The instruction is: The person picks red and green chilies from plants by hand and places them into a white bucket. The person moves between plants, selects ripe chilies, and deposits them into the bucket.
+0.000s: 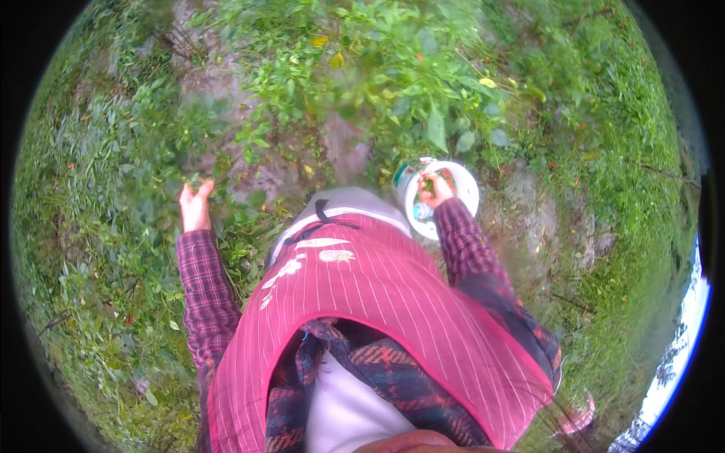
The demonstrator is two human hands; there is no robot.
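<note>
My right hand (435, 190) is at the mouth of a white plastic bucket (467, 192), its fingers over green and reddish contents. The fingers hide whether anything is held. A bottle or container with a blue part (422, 211) lies inside the bucket near the wrist. On the other side, my left hand (195, 199) is raised among green leafy plants (187, 136), thumb and fingers spread apart at the tips. It touches or nears some foliage; a held item cannot be made out. A red striped apron (351, 277) covers my front, over plaid sleeves.
Dense pepper-like plants (396, 73) with small red fruits spread ahead and to both sides. Bare soil (266, 175) shows between them. More brown ground (527, 209) lies right of the bucket. A pinkish round object (578, 416) is at the lower right, partly blurred.
</note>
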